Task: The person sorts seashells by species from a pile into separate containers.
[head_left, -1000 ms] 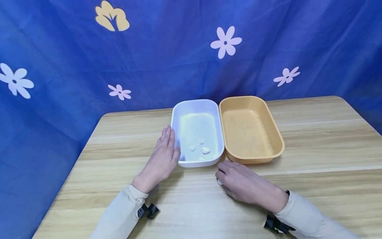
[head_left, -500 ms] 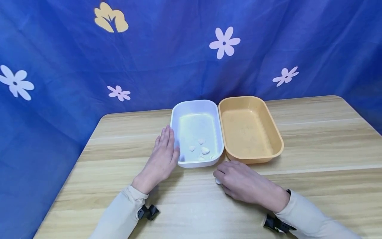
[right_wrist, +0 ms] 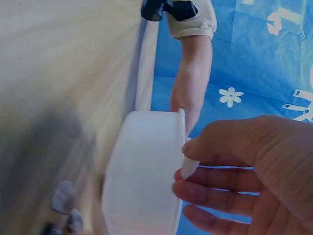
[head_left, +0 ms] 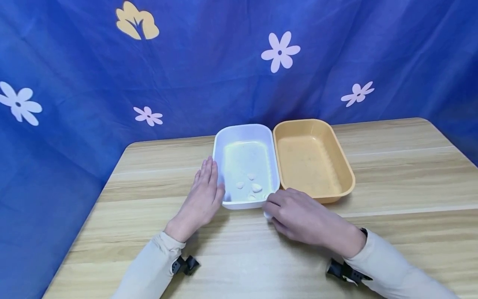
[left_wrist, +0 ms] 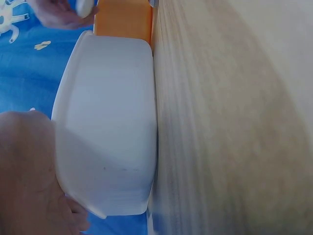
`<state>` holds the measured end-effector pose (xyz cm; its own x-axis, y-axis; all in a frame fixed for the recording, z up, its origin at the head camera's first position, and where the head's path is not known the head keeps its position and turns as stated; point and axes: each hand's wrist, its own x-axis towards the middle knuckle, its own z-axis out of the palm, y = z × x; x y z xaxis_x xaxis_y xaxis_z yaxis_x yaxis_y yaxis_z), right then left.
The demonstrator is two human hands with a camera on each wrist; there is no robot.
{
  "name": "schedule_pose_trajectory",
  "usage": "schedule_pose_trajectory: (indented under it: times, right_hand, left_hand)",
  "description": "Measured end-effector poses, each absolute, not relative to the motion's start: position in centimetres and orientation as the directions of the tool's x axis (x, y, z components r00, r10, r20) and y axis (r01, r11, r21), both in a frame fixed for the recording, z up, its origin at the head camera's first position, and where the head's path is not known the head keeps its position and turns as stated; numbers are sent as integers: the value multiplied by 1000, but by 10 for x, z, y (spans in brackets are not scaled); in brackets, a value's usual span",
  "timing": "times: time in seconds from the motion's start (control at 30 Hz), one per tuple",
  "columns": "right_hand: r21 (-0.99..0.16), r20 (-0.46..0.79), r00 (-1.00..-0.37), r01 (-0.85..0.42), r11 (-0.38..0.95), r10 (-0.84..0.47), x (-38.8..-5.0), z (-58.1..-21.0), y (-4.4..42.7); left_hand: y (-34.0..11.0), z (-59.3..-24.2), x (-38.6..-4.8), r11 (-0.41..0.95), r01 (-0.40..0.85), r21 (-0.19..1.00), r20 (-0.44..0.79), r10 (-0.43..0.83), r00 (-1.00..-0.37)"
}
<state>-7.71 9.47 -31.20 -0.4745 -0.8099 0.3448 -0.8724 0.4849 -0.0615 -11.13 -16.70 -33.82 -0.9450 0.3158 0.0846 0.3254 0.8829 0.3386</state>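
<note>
My right hand (head_left: 302,216) pinches a small white shell (right_wrist: 189,166) between thumb and fingers, by the near right corner of the white tray (head_left: 244,155). In the right wrist view the shell is level with the tray's rim; whether it touches the rim I cannot tell. Several similar white shells (head_left: 257,188) lie inside the tray towards its near end. With straight fingers, my left hand (head_left: 201,197) rests along the tray's left side. The right hand's fingers partly hide the held shell in the head view.
An orange-yellow tray (head_left: 308,160) stands against the white tray's right side. Both sit on a wood-grain table (head_left: 164,174) with a blue flowered cloth (head_left: 209,62) behind. Blurred pale things (right_wrist: 63,198) show low in the right wrist view.
My right hand has risen and shifted slightly left with the shell, from the table in front of the trays to the white tray's corner. The left hand stays in place.
</note>
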Motion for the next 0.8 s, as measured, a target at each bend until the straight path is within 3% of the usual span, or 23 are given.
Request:
schedule_pose_trajectory:
  times: [0.2, 0.8]
  right_hand:
    - [-88, 393, -467, -877, 473, -792, -86, -298, 95]
    - [-135, 312, -613, -785, 605, -726, -120, -292, 72]
  left_hand:
    - [-167, -339, -111, 877, 326, 353, 93, 313, -945]
    - [-168, -340, -111, 878, 321, 356, 89, 310, -946]
